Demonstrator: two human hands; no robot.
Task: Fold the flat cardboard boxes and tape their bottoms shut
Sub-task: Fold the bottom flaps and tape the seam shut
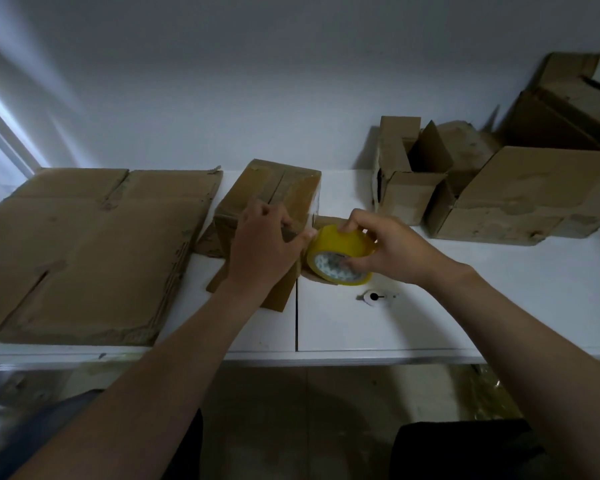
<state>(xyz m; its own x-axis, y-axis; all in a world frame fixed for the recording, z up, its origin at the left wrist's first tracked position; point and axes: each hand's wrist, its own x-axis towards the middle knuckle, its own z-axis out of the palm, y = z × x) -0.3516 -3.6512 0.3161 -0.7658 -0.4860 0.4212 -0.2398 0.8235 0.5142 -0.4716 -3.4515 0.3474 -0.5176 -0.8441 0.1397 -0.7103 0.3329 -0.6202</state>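
One folded box [274, 195] stands mid-table with its closed flaps up and a seam down the middle, and that's the one we're working on. Our left hand [264, 247] grips its near side with fingers curled over the cardboard, so most of that face is hidden. Loose flaps stick out on the white table [361, 327] under the wrist.

Right at the box's near right corner is the yellow tape roll [340, 254], pinched by our right hand [388, 251] with fingers over the rim and thumb at the core. Something shiny runs along the box's right edge. Could be tape, but honestly it's too dim to tell.

Left of the box lies a pile of flat cardboard [90, 244], cut off by the frame edge. Right of the box, well apart, two open boxes [409, 188] stand flaps up, insides too dark for us to see into. More boxes [568, 105] are stacked behind them. Just in front of the roll sits a small white thing [373, 296] we can't make out.
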